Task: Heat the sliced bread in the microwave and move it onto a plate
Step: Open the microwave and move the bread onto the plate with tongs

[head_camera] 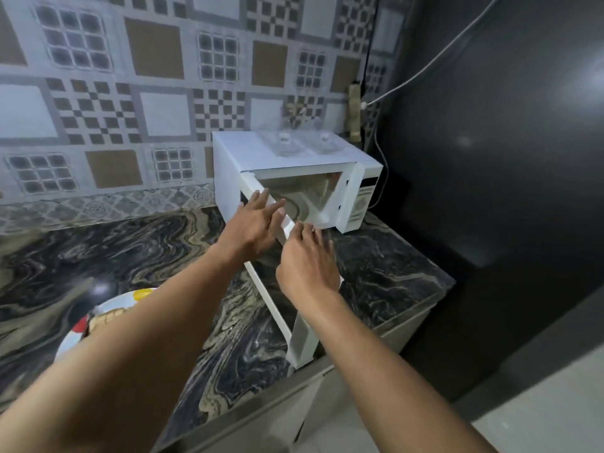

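The sliced bread itself is not plainly in view. The nearest candidate is a tan shape (327, 190) deep in the cavity, beyond your fingertips, and it is too blurred to tell bread from a reflection. So the heating step cannot be judged as either done or not begun.

Your left hand (258, 223) reaches forward with its fingers straight and slightly spread. It holds nothing, and its fingertips lie over the top edge of the open door (300, 335) at the mouth of the cavity. Your right hand (307, 266) is just beside it and a little nearer you. Its fingers are loosely extended toward the same opening, with nothing in them. Whether they touch the door's edge is hidden by blur.

The microwave (228, 178) stands open, and the door swings out toward you beneath both wrists. The turntable (304, 206) shows just past your left fingertips.

The plate (70, 341) sits well behind your fingers on the marbled countertop (130, 250), under your left forearm, which hides most of it. A pale, ridged patch shows on it, and it could be food or printed pattern.

Both hands are empty at the opening, so you are likely either about to lift the bread out or have just set it in. In both cases, moving it onto the plate is still to do.
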`<action>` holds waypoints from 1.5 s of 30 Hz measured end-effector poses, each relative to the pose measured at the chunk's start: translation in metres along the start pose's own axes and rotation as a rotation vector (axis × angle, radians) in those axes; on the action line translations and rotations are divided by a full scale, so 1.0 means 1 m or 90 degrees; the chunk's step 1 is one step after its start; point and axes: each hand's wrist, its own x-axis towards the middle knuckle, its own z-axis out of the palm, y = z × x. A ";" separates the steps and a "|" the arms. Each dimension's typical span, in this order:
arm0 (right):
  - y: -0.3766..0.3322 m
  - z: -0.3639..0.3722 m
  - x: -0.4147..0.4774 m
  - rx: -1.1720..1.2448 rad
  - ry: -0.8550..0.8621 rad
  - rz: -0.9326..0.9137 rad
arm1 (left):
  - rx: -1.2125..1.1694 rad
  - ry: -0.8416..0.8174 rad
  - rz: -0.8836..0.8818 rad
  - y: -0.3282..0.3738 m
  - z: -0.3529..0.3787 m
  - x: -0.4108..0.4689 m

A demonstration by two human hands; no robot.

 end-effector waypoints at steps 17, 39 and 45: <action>0.169 -0.003 0.109 -0.049 -0.006 -0.180 | 0.189 0.064 -0.147 0.074 0.078 0.085; 0.240 0.034 0.286 -0.098 0.077 -0.330 | 0.388 0.088 -0.253 0.079 0.122 0.187; 0.242 0.035 0.320 -0.099 0.058 -0.356 | 0.430 0.070 -0.282 0.077 0.122 0.206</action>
